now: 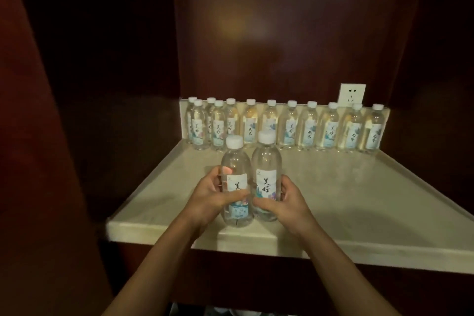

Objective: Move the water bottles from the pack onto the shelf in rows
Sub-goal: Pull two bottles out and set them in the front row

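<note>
Two clear water bottles, white caps, white-and-blue labels: left bottle (235, 182) and right bottle (266, 177) upright, side by side, near the pale shelf (359, 195) front edge. Back row of bottles (289, 127) upright along rear wall, with two more bottles just in front at its left end.

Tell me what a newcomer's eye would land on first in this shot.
First, the two clear water bottles held upright side by side near the shelf's front edge: the left hand grips the left bottle, the right hand the right bottle. Next, the row of bottles along the back of the pale shelf, doubled up at its left end. Behind them, a white wall socket stands out on the dark wood.
</note>
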`<state>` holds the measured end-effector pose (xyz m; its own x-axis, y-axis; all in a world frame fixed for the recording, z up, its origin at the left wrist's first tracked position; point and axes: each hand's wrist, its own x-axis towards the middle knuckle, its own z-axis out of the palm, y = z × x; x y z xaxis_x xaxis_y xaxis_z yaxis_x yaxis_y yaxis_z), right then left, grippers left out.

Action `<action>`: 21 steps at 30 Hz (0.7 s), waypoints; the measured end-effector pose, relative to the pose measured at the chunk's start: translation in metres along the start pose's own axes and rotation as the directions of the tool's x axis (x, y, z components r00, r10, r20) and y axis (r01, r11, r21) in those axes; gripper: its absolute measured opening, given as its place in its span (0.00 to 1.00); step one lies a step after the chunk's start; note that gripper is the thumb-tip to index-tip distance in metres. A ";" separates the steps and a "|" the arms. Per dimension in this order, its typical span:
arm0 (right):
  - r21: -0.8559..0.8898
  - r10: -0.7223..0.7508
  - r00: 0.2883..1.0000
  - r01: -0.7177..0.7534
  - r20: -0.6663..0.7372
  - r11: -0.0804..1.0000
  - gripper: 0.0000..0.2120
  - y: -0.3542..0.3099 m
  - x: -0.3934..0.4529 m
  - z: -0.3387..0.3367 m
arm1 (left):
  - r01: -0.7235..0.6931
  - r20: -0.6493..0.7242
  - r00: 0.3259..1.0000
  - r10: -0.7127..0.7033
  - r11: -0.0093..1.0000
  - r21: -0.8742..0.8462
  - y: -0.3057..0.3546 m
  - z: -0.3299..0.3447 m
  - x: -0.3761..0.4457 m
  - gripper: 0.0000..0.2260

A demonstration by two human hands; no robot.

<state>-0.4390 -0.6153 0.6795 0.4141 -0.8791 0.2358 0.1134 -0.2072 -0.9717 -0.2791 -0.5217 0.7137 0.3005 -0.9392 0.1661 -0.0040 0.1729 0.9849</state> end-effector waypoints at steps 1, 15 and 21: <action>0.016 -0.002 1.000 0.002 -0.006 1.000 0.25 0.004 0.009 -0.002 | 0.005 -0.024 1.000 -0.004 1.000 0.010 -0.001 0.003 0.010 0.25; -0.074 -0.048 0.994 0.040 -0.101 0.996 0.19 0.053 0.154 -0.009 | -0.176 -0.046 0.981 0.189 0.964 0.197 -0.060 -0.009 0.189 0.19; -0.134 -0.060 0.989 0.041 -0.138 0.990 0.17 0.069 0.209 -0.007 | -0.204 -0.062 0.969 0.240 0.915 0.348 -0.077 -0.009 0.244 0.25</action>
<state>-0.3511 -0.8166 0.6620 0.2784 -0.9159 0.2892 0.0083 -0.2988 -0.9543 -0.1964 -0.7616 0.6784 0.3489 -0.8502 0.3941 -0.3974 0.2466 0.8839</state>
